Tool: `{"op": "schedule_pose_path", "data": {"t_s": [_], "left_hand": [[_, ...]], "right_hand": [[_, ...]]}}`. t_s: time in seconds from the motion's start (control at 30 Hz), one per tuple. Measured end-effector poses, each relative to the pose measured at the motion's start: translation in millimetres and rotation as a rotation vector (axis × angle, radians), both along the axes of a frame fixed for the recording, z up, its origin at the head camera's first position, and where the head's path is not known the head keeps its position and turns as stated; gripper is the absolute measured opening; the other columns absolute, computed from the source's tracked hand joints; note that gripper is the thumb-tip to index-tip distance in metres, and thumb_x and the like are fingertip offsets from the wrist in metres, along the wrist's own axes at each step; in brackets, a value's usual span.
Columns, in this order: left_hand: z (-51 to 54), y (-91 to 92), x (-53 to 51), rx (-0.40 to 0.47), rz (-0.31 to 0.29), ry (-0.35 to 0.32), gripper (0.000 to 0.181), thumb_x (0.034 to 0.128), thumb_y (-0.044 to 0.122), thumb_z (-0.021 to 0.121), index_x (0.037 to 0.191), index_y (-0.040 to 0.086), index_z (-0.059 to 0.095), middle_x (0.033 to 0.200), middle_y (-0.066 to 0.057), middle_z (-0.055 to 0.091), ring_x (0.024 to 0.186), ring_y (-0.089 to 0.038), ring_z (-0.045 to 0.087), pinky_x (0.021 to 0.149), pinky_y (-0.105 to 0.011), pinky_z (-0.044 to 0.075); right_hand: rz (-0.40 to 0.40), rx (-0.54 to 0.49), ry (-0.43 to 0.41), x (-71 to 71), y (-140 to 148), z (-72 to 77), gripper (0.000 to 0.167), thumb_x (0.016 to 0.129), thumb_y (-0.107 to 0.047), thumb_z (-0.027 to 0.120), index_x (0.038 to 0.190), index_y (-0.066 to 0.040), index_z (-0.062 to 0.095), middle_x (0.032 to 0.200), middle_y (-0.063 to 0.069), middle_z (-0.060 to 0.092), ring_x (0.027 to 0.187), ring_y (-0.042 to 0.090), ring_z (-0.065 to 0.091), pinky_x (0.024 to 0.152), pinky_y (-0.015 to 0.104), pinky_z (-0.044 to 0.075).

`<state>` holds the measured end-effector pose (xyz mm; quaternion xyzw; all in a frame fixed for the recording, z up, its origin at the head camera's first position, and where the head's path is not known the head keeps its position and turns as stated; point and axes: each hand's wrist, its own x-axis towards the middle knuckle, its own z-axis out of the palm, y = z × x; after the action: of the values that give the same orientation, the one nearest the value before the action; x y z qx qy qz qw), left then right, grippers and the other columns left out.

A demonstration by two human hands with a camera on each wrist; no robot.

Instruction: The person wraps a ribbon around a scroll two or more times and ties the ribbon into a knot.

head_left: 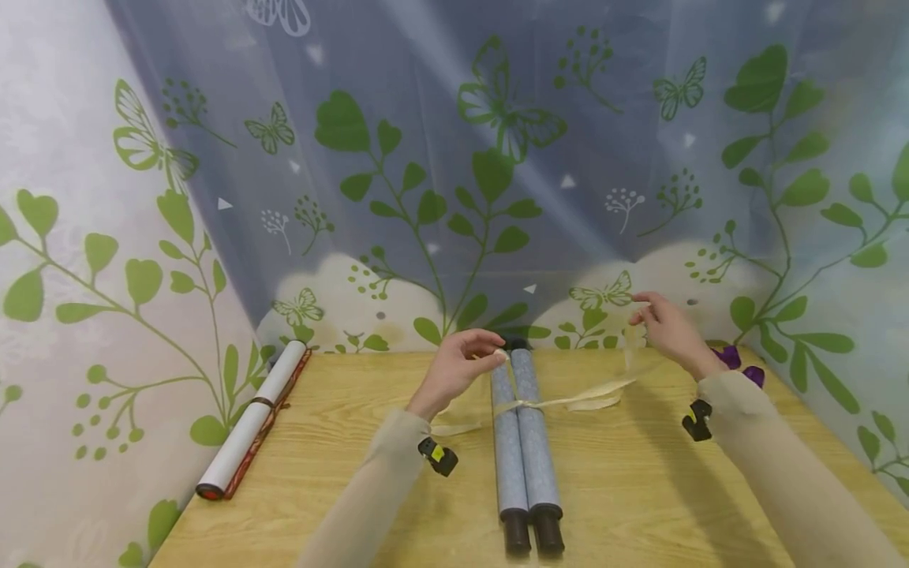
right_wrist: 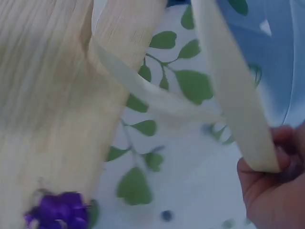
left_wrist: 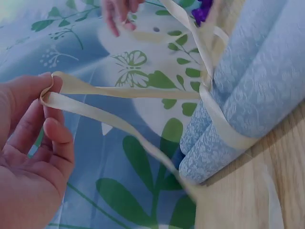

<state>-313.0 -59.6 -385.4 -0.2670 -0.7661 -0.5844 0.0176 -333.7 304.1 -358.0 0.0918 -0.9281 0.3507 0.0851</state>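
A blue-grey patterned scroll (head_left: 537, 454), rolled from both ends into two side-by-side rolls with dark end knobs, lies on the table. A cream ribbon (left_wrist: 143, 91) goes around both rolls and crosses on top. Between thumb and fingertips, my left hand (head_left: 461, 364) pinches a loop of this ribbon above the scroll's far end. Off to the right, my right hand (head_left: 671, 335) is raised over the table, apart from the scroll. The right wrist view shows that hand (right_wrist: 276, 186) pinching another stretch of the ribbon (right_wrist: 233, 90), blurred in places.
On the table's left side (head_left: 327, 457) lies a white-backed scroll (head_left: 248, 434) with a red edge and a dark tie. A shiny purple object (right_wrist: 59, 210) sits near the right rear edge. Behind the table hangs a leaf-and-butterfly patterned curtain (head_left: 398, 63).
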Motion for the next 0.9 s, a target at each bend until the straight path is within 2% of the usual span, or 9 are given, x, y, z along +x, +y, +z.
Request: {"op": "schedule_pose_path", "data": {"t_s": [0.07, 0.17, 0.27, 0.37, 0.53, 0.63, 0.73, 0.83, 0.9], "left_hand": [[0.5, 1.3, 0.4, -0.009, 0.011, 0.013, 0.02, 0.0908, 0.019, 0.071, 0.11, 0.012, 0.071, 0.1, -0.007, 0.074, 0.086, -0.014, 0.062, 0.075, -0.031, 0.05], [0.4, 3.2, 0.3, -0.006, 0.015, 0.016, 0.02, 0.0903, 0.018, 0.072, 0.108, 0.01, 0.072, 0.1, -0.007, 0.075, 0.082, -0.017, 0.062, 0.07, -0.031, 0.05], [-0.1, 4.5, 0.3, 0.006, 0.012, 0.004, 0.021, 0.09, 0.019, 0.072, 0.107, 0.007, 0.072, 0.101, -0.008, 0.075, 0.081, -0.023, 0.063, 0.067, -0.032, 0.05], [-0.3, 5.4, 1.0, 0.017, 0.012, -0.008, 0.023, 0.0892, 0.019, 0.073, 0.107, 0.004, 0.073, 0.102, -0.01, 0.075, 0.084, -0.03, 0.064, 0.064, -0.033, 0.05], [-1.0, 6.5, 1.5, 0.011, 0.035, -0.023, 0.018, 0.0882, 0.019, 0.074, 0.103, 0.008, 0.074, 0.101, -0.012, 0.075, 0.085, -0.031, 0.065, 0.062, -0.027, 0.048], [-0.3, 7.4, 1.7, -0.002, 0.046, -0.021, 0.016, 0.0889, 0.014, 0.073, 0.103, 0.006, 0.074, 0.102, -0.014, 0.075, 0.084, -0.03, 0.065, 0.062, -0.026, 0.047], [3.9, 7.7, 4.5, -0.013, 0.04, -0.016, 0.016, 0.09, 0.01, 0.07, 0.104, 0.001, 0.073, 0.102, -0.017, 0.074, 0.084, -0.031, 0.064, 0.063, -0.029, 0.048], [13.7, 7.0, 13.2, -0.009, 0.027, -0.015, 0.016, 0.0905, 0.007, 0.069, 0.104, -0.002, 0.072, 0.101, -0.019, 0.073, 0.084, -0.034, 0.063, 0.065, -0.032, 0.048], [18.2, 7.4, 18.1, 0.001, 0.025, -0.014, 0.015, 0.0904, 0.006, 0.069, 0.103, -0.003, 0.072, 0.1, -0.02, 0.073, 0.083, -0.035, 0.063, 0.064, -0.032, 0.048]], "right_hand": [[0.063, 0.05, 0.004, -2.5, -11, 4.6, 0.041, 0.107, -0.01, 0.028, 0.144, 0.003, 0.039, 0.124, 0.028, 0.059, 0.099, 0.041, 0.059, 0.063, 0.032, 0.041], [0.115, -0.013, -0.04, -6.3, -29, 13.2, 0.04, 0.105, -0.007, 0.031, 0.141, -0.002, 0.048, 0.129, 0.025, 0.058, 0.077, 0.032, 0.06, 0.057, 0.031, 0.039], [0.134, -0.159, -0.113, -10.1, -47, 23.9, 0.04, 0.104, -0.008, 0.033, 0.138, -0.007, 0.053, 0.105, 0.02, 0.064, 0.051, 0.016, 0.036, 0.049, 0.03, 0.034], [0.154, -0.28, -0.186, -12.5, -65, 35.0, 0.037, 0.104, -0.013, 0.036, 0.134, -0.008, 0.056, 0.077, 0.009, 0.056, 0.052, 0.01, 0.035, 0.05, 0.029, 0.034], [0.186, -0.409, -0.295, -14.3, -91, 49.4, 0.032, 0.104, -0.019, 0.038, 0.128, -0.005, 0.055, 0.078, 0.0, 0.054, 0.055, 0.009, 0.038, 0.051, 0.026, 0.034], [0.208, -0.501, -0.304, -16.1, -102, 54.7, 0.033, 0.105, -0.021, 0.039, 0.13, -0.004, 0.052, 0.089, 0.002, 0.058, 0.062, 0.009, 0.048, 0.055, 0.024, 0.04], [0.248, -0.564, -0.278, -18.2, -113, 58.8, 0.037, 0.106, -0.022, 0.042, 0.135, -0.002, 0.052, 0.11, 0.009, 0.063, 0.088, 0.014, 0.062, 0.068, 0.025, 0.05], [0.31, -0.586, -0.214, -19.3, -123, 63.6, 0.039, 0.104, -0.021, 0.049, 0.137, -0.003, 0.052, 0.126, 0.013, 0.062, 0.11, 0.019, 0.062, 0.078, 0.028, 0.054], [0.355, -0.657, -0.165, -19.5, -129, 68.7, 0.04, 0.101, -0.02, 0.054, 0.137, -0.002, 0.053, 0.126, 0.011, 0.065, 0.113, 0.019, 0.062, 0.082, 0.03, 0.056]]}}
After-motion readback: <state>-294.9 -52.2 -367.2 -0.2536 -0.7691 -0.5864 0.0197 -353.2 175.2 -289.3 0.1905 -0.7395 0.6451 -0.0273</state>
